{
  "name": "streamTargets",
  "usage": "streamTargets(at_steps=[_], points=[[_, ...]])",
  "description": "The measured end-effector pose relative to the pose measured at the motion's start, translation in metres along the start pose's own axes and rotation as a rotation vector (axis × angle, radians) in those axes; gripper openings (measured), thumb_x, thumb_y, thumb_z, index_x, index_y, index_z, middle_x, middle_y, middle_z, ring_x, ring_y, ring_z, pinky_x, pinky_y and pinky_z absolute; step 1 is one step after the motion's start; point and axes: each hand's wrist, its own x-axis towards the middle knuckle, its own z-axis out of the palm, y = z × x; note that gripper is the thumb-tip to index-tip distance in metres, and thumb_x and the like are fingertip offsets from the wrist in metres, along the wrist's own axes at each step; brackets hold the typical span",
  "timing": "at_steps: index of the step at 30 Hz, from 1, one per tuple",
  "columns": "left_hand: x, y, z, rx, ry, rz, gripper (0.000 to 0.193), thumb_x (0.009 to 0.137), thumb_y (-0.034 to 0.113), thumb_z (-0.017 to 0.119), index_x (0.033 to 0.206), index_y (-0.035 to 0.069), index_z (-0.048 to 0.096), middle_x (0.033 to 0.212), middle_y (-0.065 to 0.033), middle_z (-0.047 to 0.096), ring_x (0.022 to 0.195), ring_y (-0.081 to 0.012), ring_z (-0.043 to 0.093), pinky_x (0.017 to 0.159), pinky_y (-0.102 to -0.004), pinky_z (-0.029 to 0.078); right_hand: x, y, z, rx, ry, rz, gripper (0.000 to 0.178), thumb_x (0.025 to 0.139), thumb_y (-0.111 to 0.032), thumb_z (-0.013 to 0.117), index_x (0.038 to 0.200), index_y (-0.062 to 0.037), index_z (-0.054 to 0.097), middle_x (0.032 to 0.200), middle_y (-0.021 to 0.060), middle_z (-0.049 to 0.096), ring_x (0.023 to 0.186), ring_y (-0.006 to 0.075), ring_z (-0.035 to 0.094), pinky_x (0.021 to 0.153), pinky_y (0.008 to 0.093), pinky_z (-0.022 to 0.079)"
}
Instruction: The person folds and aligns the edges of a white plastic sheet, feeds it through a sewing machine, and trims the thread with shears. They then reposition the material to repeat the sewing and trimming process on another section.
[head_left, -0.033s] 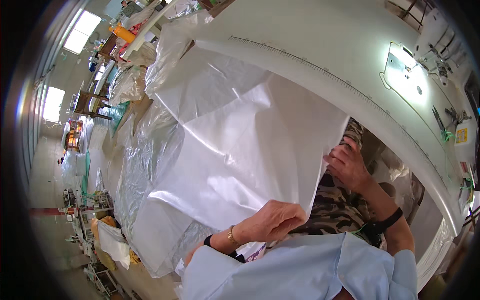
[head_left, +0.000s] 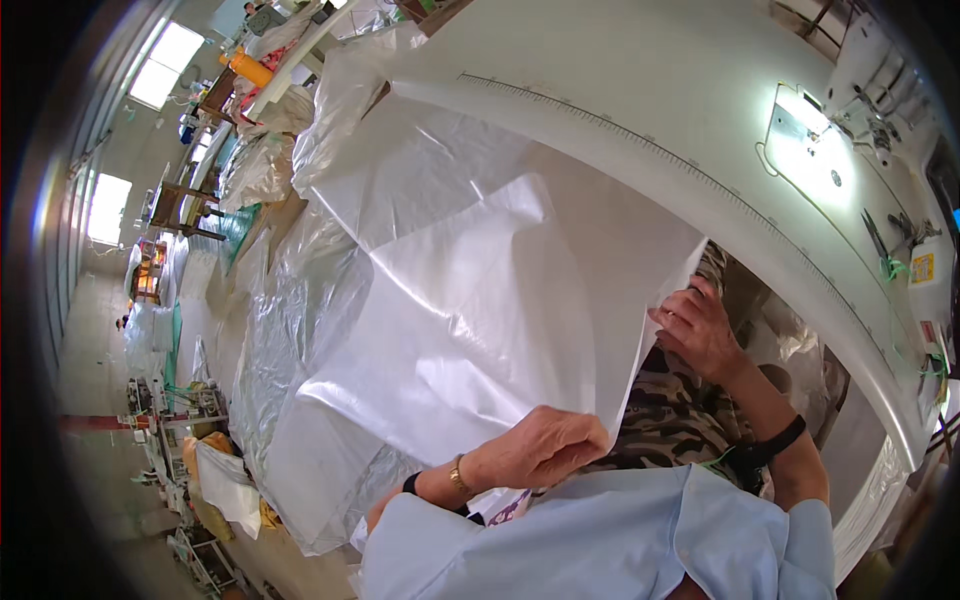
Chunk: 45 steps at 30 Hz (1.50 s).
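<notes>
Far to the left of both hands, bright windows show in a wall, and nearer to the hands, though well apart from them, stand a wooden stool and, beyond it, an orange bottle lying tilted. Clear plastic sheeting lies crumpled in a heap between these and the left hand. Next comes the white sheet, glossy and creased, spreading out to the left of and beyond the left hand, its right edge running between the two hands. The left hand's fingers are curled together, pinching the sheet's near edge, their tips hidden beneath the hand; a gold watch circles the wrist just behind this grip. Right of the left hand, camouflage trousers show below the sheet's edge. The right hand, farther out, has its fingers bent beside that same edge; I cannot tell whether they pinch it. Beyond both hands curves the pale table, with a ruler scale along its near side. Right of the right hand, on the table, are a lit metal plate, dark snips and a white sewing machine.
</notes>
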Motion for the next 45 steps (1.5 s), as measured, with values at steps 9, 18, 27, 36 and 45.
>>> streamTargets(at_steps=[9, 18, 27, 36, 45], points=[[-0.017, 0.026, 0.017, -0.076, -0.170, -0.128, 0.010, 0.083, -0.003, 0.064, 0.083, 0.003, 0.057, 0.068, -0.0082, 0.057, 0.057, -0.0248, 0.055, 0.052, -0.0328, 0.040, -0.045, -0.007, -0.011, 0.010, -0.196, 0.037, 0.026, 0.077, -0.018, 0.070, 0.102, -0.0135, 0.062, 0.102, 0.0038, 0.060, 0.109, 0.0204, 0.055, 0.109, 0.0488, 0.030], [-0.020, 0.007, -0.008, 0.028, -0.397, -0.490, 0.015, 0.086, 0.008, 0.070, 0.098, -0.001, 0.068, 0.086, -0.0059, 0.071, 0.080, -0.0096, 0.065, 0.072, -0.0258, 0.053, -0.079, -0.045, -0.032, 0.197, -0.154, -0.066, 0.015, 0.083, -0.020, 0.060, 0.070, -0.0118, 0.058, 0.077, 0.0036, 0.058, 0.081, 0.0211, 0.060, 0.080, 0.0354, 0.046], [0.106, -0.080, 0.096, -0.349, -0.311, -0.312, 0.018, 0.095, 0.012, 0.059, 0.108, -0.001, 0.064, 0.093, -0.0054, 0.068, 0.092, -0.0123, 0.063, 0.081, -0.0284, 0.053, -0.070, -0.095, -0.061, 0.763, -0.362, 0.153, 0.019, 0.088, -0.023, 0.064, 0.084, -0.0042, 0.064, 0.078, 0.0094, 0.063, 0.078, 0.0287, 0.062, 0.070, 0.0394, 0.047], [0.107, -0.078, 0.147, 0.190, -0.487, -0.172, 0.042, 0.077, 0.037, 0.079, 0.086, 0.002, 0.058, 0.075, -0.0075, 0.062, 0.070, -0.0194, 0.059, 0.067, -0.0330, 0.049, -0.191, -0.064, -0.096, 0.687, -0.323, 0.837, 0.033, 0.090, -0.030, 0.062, 0.082, 0.0017, 0.066, 0.065, 0.0171, 0.059, 0.058, 0.0236, 0.056, 0.059, 0.0361, 0.044], [0.110, -0.093, 0.159, 0.155, -0.508, -0.205, 0.023, 0.084, 0.020, 0.072, 0.085, 0.001, 0.058, 0.071, -0.0031, 0.058, 0.066, -0.0115, 0.053, 0.061, -0.0285, 0.044, -0.210, -0.056, -0.020, 1.052, 0.089, 1.190, 0.027, 0.092, -0.025, 0.064, 0.093, 0.0014, 0.068, 0.074, 0.0048, 0.065, 0.066, 0.0110, 0.056, 0.063, 0.0283, 0.046]])
